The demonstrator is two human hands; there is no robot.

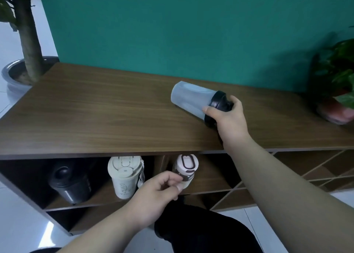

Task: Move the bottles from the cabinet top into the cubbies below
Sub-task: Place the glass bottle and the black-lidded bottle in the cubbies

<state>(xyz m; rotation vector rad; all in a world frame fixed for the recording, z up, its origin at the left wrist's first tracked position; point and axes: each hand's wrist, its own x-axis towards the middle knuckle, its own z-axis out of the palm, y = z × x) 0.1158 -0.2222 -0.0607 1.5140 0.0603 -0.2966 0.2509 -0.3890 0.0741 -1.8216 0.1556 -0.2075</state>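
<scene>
1. Gripping the shaker [193,100] by its lid, my right hand [229,114] tips it off the cabinet top [95,109].
2. My left hand [153,197] pinches the pink bottle [185,168], standing it in a cubby [210,176].

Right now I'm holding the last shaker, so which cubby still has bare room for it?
The cubby right of the pink-lidded bottle has bare floor between that bottle and the diagonal slats. The left cubby is crowded: black bottle and cream tumbler fill it. The lower cubby looks bare too.
</scene>
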